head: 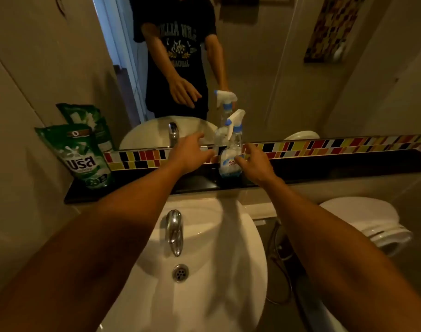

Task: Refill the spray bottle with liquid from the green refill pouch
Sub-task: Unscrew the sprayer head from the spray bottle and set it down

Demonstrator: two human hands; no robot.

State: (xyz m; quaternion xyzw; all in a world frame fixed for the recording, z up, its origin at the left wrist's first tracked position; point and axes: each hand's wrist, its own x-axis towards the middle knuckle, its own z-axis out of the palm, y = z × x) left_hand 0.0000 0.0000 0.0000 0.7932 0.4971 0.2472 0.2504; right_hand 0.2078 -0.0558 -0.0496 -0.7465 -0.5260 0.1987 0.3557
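Hands reaching over a white ceramic washbasin (228, 248) toward a clear plastic spray bottle with a white trigger head and blue collar (231, 149). The left hand (189, 155) is spread, fingers apart and slightly curled, just left of the bottle and gripping nothing; whether its fingertips touch the bottle cannot be told. The right hand (256, 164) is loosely cupped, with its fingertips at the bottle's printed label on the right side; contact looks likely, though no firm grasp is visible. The bottle stands upright on a narrow black shelf (348, 167) beneath a wall mirror (264, 68), in front of a band of multicoloured mosaic tiles (324, 146). A green refill pouch with white lettering (85, 156) stands at the far left end of the shelf, leaning against the wall, well apart from both hands. A chrome tap (173, 230) rises between the forearms; a white toilet (365, 219) sits at right. The bottle appears nearly empty, its body transparent above a pale blue and white label.
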